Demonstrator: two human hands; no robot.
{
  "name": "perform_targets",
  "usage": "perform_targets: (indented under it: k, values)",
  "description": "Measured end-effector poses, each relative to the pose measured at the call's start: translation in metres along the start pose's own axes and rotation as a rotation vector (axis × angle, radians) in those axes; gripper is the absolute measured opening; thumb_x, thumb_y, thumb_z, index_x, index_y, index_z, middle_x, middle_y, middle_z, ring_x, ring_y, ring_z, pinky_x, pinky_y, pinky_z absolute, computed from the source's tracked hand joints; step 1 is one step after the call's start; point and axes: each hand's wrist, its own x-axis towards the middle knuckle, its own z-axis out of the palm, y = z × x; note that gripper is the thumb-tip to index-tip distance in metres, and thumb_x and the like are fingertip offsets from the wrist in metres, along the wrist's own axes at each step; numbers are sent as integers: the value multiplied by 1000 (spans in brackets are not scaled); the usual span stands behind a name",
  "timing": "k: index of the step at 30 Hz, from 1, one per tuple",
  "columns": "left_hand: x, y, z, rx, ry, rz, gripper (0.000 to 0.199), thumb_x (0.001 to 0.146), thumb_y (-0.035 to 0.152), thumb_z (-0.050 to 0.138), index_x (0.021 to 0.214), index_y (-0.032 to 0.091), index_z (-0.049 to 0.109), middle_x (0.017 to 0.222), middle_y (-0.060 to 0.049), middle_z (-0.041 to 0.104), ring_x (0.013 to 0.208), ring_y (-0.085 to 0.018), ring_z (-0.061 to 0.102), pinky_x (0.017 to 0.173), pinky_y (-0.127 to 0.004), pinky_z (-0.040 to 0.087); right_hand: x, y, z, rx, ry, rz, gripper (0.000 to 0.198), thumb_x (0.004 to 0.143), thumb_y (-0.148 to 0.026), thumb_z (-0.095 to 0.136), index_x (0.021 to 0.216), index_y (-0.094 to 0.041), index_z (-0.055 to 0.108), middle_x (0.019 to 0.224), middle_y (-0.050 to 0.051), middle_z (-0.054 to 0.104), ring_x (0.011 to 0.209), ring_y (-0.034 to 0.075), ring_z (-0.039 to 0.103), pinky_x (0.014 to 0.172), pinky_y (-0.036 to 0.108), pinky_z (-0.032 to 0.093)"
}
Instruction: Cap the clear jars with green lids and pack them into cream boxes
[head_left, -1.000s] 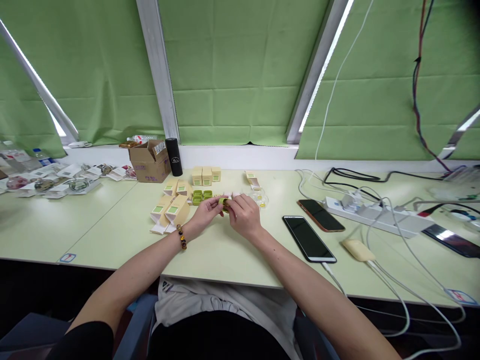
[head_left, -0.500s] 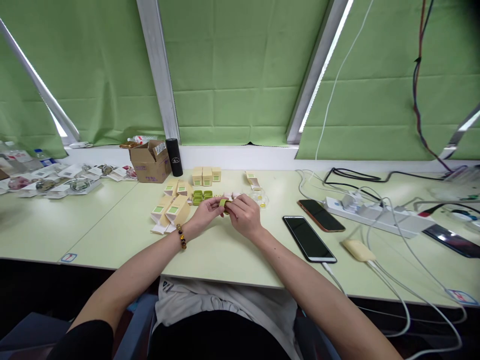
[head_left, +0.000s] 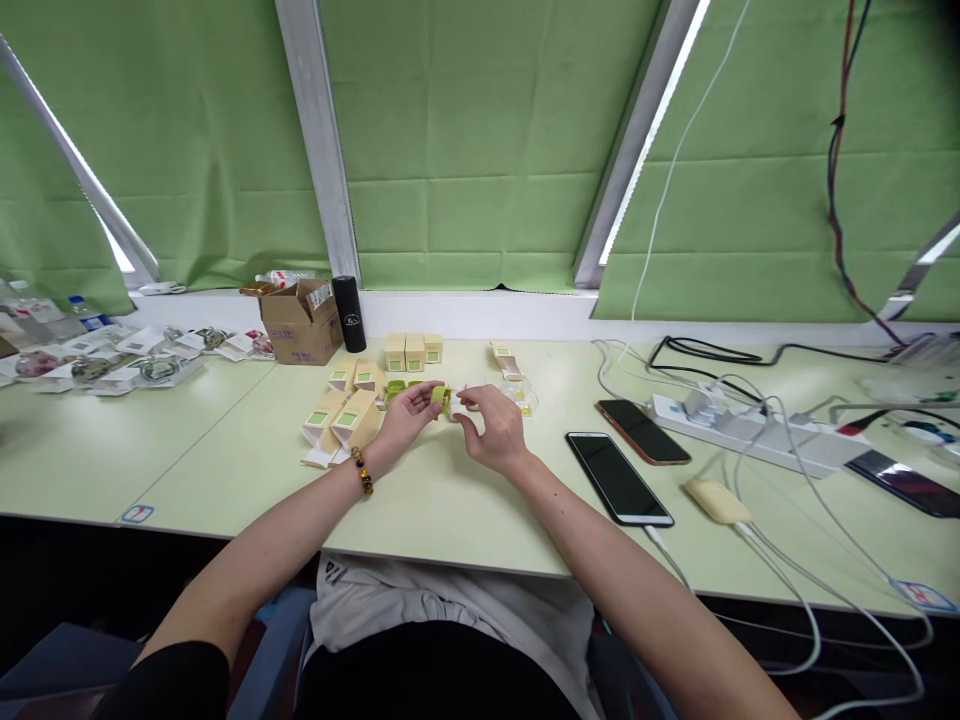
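Observation:
My left hand (head_left: pixel 409 418) grips a small green case (head_left: pixel 441 400) between thumb and fingers, just above the table. Close to the case's right side is my right hand (head_left: pixel 493 428), its thumb and forefinger curved around a small whitish piece (head_left: pixel 457 402) too unclear to name. Behind my left hand, more green cases (head_left: pixel 395 388) sit on the table, partly covered by the fingers. Left of that hand stand cream cartons (head_left: pixel 355 418) with green square labels, their flaps open. A clear plastic piece with yellow spots (head_left: pixel 524 398) lies beyond my right hand.
More cream cartons (head_left: pixel 405 352) stand farther back, and an opened carton (head_left: pixel 506 360) lies to their right. A cardboard box (head_left: pixel 300 325) and a black cylinder (head_left: pixel 349 314) are back left. Phones (head_left: pixel 619 478), a power strip (head_left: pixel 750 432) and loose cables occupy the right side.
My right hand has drawn slightly right, away from the green case, and its fingers have spread. The case in my left hand has turned and shows more of itself.

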Motion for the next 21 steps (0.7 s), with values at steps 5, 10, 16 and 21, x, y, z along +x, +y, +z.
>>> perform_targets:
  k: [5,10,16,21]
  values:
    - [-6,5,7,67,38,44,60,70,40,99,119,16,76,112,-11,75,98,-19,68,93,-35,55,-4,-1,7,8,-22,68,49,100,-38,67,145,-24,55,131,17,71,108,32,71,84,47,61]
    - [-11,8,13,109,5,86,66,68,43,100,123,18,72,108,-9,72,97,-19,66,92,-34,56,-7,-1,14,8,-17,56,39,101,-32,63,139,-24,58,125,15,73,117,33,69,88,48,63]
    - [-12,10,7,242,82,210,40,93,53,78,110,18,69,109,-10,72,102,-21,68,91,-35,55,-7,-1,12,38,33,93,38,100,-30,66,136,-25,59,124,14,73,115,32,70,85,48,65]
    - [-13,11,7,435,95,287,29,96,47,72,93,18,70,93,-6,70,85,-17,63,81,-32,51,-8,0,14,38,37,73,39,100,-29,67,137,-25,59,124,13,74,115,32,71,87,50,65]
